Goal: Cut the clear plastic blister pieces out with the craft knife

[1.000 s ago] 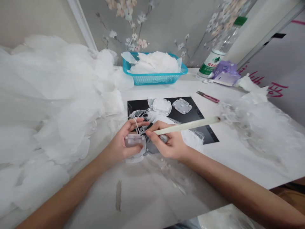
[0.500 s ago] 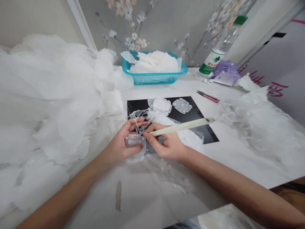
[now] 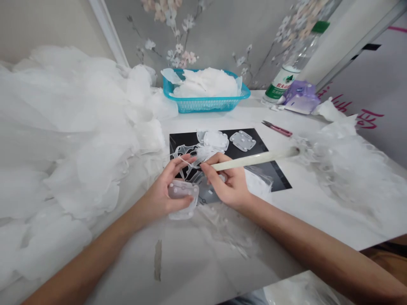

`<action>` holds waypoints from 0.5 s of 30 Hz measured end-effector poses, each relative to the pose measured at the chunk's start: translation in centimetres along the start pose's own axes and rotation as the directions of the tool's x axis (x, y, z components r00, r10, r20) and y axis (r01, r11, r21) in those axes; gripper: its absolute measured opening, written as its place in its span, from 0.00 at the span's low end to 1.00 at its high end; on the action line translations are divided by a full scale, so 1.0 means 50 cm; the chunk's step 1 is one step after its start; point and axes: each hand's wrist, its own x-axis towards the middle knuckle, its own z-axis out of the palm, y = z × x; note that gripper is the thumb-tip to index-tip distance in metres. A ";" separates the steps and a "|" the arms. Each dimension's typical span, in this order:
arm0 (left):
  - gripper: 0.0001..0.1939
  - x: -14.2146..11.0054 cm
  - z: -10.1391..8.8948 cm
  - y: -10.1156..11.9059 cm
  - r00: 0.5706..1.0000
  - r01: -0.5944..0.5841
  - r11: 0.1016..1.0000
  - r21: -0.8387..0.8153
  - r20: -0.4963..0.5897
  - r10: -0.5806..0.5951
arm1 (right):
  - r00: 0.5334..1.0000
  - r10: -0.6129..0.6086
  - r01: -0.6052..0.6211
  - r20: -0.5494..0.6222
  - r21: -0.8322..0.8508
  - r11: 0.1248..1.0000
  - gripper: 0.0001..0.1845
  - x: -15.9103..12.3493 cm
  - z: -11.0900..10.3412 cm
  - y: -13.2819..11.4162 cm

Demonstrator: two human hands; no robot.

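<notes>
Between the thumb and fingers of my left hand (image 3: 168, 186) is a translucent white plastic piece (image 3: 184, 212) with rounded corners and small raised dots. A thin white strip (image 3: 184, 160) runs by its fingertips. My right hand (image 3: 227, 182) is closed in a pen grip around a long pale stick-like tool (image 3: 254, 159), whose dark blunt end points up to the right; its working tip is hidden by the fingers. Under both hands lies a black mat (image 3: 276, 173). Similar plastic pieces (image 3: 216, 140) are stacked on it, and a single one (image 3: 243, 140) lies to their right.
A large heap of white translucent sheets (image 3: 70, 140) fills the left side. At the back stands a blue basket (image 3: 210, 104) of white pieces. A water bottle (image 3: 281, 82), a purple packet (image 3: 300, 97), thread snips (image 3: 276, 128) and white scraps (image 3: 356, 169) are on the right.
My right hand has moved slightly right and up with the tool, away from the plastic piece. The piece in my left hand has shifted a little right and down.
</notes>
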 end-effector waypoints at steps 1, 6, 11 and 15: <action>0.35 0.001 0.000 0.001 1.000 0.017 1.000 -0.020 -0.002 -0.017 | 0.999 0.017 -0.016 -0.031 0.063 0.998 0.09 0.000 -0.002 -0.003; 0.37 0.005 0.000 0.001 0.998 0.035 0.991 -0.126 -0.052 -0.042 | 0.999 0.030 -0.031 0.016 0.083 0.996 0.11 0.002 -0.014 -0.008; 0.33 0.004 0.006 0.002 0.990 0.035 0.980 -0.197 -0.126 -0.061 | 0.941 -0.090 0.111 0.327 -0.045 0.993 0.08 0.001 -0.010 -0.008; 0.26 0.008 0.014 0.004 0.964 0.015 0.984 -0.180 -0.260 -0.063 | 0.978 -0.124 0.133 0.166 -0.042 0.990 0.14 0.024 -0.017 -0.013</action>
